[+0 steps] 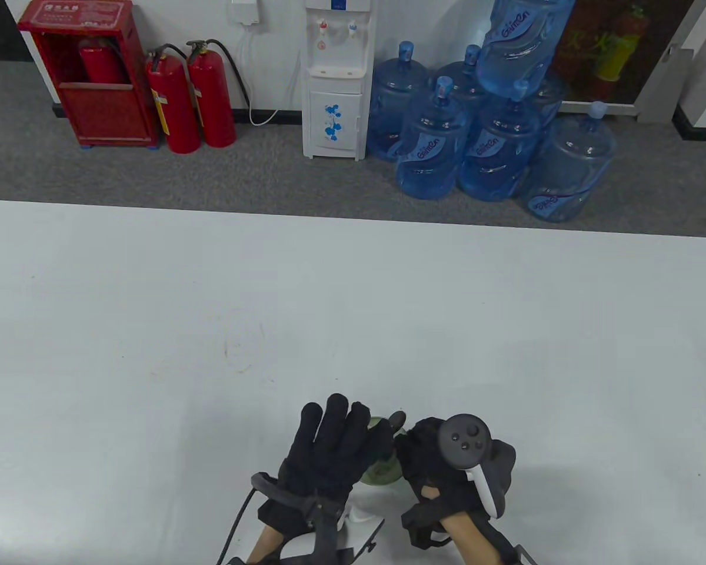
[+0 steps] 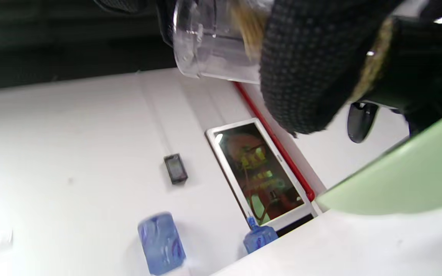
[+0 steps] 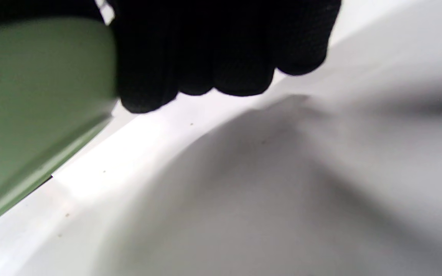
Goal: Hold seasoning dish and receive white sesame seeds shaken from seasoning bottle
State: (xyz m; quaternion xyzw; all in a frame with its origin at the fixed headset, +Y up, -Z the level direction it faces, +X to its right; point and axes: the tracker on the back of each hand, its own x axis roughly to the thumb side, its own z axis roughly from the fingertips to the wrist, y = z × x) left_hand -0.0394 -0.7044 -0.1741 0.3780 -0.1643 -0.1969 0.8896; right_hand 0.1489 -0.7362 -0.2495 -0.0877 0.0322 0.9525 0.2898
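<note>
- Green and blurred, the dish [image 3: 33,107] fills the left of our right wrist view, so close that only its outer wall shows, tilted over the white surface [image 3: 282,191].
- From the table view we find the dish at the bottom centre of the frame, between our two hands and mostly hidden by them.
- Our left hand [image 1: 329,456] lies over the dish's left side, fingers stretched forward; we judge it steadies the dish, but whether the fingers curl round the rim we cannot tell.
- Our right hand [image 1: 441,471] sits just beside it at lower right, fingers bent downward. The left wrist view shows what the table view hides: a clear bottle [image 2: 215,42] at the top of the frame, gripped by a gloved finger, with tan seeds inside.
- We judge the bottle is held above the dish's rim so shaken seeds fall into it and not onto the surface.
- Neither view shows the dish's inside, so we cannot say whether any seeds have landed.
- Only the table view shows the room: water jugs [image 1: 488,135] at upper right, extinguishers [image 1: 191,97] at upper left.
</note>
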